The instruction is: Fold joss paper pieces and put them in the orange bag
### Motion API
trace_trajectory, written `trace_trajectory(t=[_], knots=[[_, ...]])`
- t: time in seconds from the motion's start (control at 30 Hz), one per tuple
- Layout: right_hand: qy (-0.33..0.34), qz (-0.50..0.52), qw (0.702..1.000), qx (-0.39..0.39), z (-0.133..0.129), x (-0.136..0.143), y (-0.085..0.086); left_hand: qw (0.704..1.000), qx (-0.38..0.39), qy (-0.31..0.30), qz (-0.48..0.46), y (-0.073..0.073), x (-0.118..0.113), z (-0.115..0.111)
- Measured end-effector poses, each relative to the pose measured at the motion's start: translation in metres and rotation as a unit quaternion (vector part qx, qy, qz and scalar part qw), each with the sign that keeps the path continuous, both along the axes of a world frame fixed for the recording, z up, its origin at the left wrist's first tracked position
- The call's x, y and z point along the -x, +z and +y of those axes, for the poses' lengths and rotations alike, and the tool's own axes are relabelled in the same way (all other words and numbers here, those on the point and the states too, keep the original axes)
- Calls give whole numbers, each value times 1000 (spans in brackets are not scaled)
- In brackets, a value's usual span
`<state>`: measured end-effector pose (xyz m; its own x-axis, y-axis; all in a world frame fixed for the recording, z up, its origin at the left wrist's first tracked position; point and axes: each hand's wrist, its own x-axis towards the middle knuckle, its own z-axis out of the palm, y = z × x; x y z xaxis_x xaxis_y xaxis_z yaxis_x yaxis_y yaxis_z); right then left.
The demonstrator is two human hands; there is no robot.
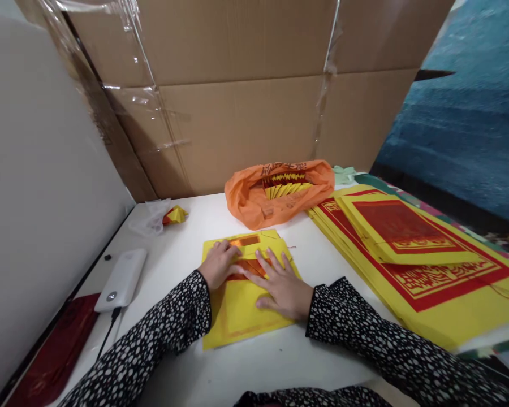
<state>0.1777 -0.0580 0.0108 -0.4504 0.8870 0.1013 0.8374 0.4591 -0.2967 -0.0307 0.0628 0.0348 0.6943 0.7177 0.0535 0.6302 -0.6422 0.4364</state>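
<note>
A stack of yellow paper sheets [246,322] lies on the white table in front of me. On top of it is a partly folded yellow paper [245,260] with an orange-red printed panel. My left hand [220,264] is at its left side, fingers bent and thumb below, closed on the folded strip. Lying flat on the right part of the same paper, my right hand [282,285] has its fingers spread. The fingers partly cover the fold. A shiny orange-copper rectangle [246,241] shows on the sheet just beyond my hands.
An orange plastic bag [254,212] holding folded red-and-yellow paper pieces stands behind the stack. Large red-printed yellow sheets [441,316] are piled at right. At left lie a white power bank [123,280] with a cable, a dark red packet [59,350] and a small folded piece [175,215]. Cardboard [237,124] walls the back.
</note>
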Motion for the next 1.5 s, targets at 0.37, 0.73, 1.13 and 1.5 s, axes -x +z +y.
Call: trace_trajectory(t=[0.37,0.73,1.13,1.5], knots=[[-207,316,916,-132,13,-25,-1,997,55,16,-53,34,-27,3],[201,64,957,-197,6,-17,-10,973,-38,-189,-125,-7,25,-12],[165,239,956,-41,17,-24,-15,993,-36,-54,-95,-44,4,-59],[-5,288,954,80,38,8,2,974,105,6,-201,-9,5,-53]])
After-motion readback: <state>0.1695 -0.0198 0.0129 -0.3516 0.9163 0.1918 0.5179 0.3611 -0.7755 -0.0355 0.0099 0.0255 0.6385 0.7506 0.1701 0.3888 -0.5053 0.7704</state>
